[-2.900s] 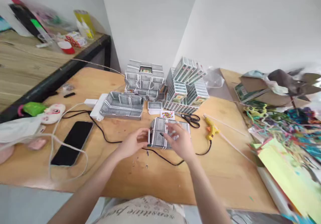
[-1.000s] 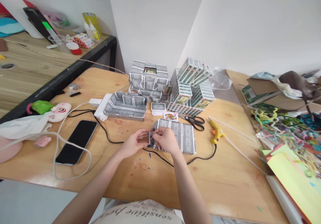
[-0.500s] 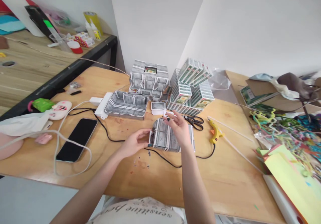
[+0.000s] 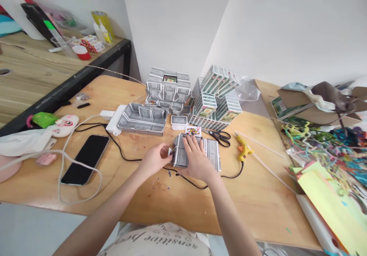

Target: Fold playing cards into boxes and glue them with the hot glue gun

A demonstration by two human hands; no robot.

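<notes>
A box-like piece made of grey-patterned playing cards (image 4: 212, 153) lies on the table in front of me. My right hand (image 4: 197, 161) rests flat on its top, fingers stretched out and slightly spread. At its left end, my left hand (image 4: 156, 159) pinches the edge between thumb and fingers; the fingertips are partly hidden. Just behind the piece lie a face-up playing card (image 4: 194, 130) and a small stack of cards (image 4: 179, 120). Black-handled scissors (image 4: 221, 136) lie at its far right corner.
Behind stand an open card tray (image 4: 143, 124), a larger card-covered box (image 4: 168, 86) and stacked card packs (image 4: 218, 99). A yellow glue gun (image 4: 243, 149) is at right, its black cord running in front of the piece. A phone (image 4: 86, 159) and white cable lie left.
My right hand has gone from touching the top with its fingertips to lying flat across it. My left hand has stayed at the left end. The face-up card now shows more fully.
</notes>
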